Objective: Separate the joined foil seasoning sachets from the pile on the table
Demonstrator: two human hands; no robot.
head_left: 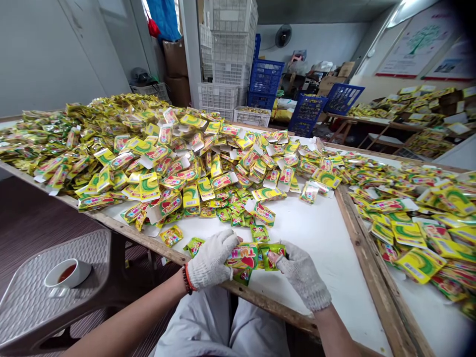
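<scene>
Head view: a small red-and-green cardboard box (243, 256) is in my white-gloved left hand (212, 261), fingers curled around it. My white-gloved right hand (304, 276) pinches a shiny green plastic packet (269, 254) beside it. Past my fingers, yellow cardboard boxes (216, 166) lie heaped.

White cup (82, 275) of reddish-brown liquid (67, 273) on textured stool (28, 302), left, white crates (231, 49) stacked at back, blue crates (266, 75) beside them, wall fan (283, 35), tree poster (418, 42) at right, brown cartons (174, 58) back left
</scene>
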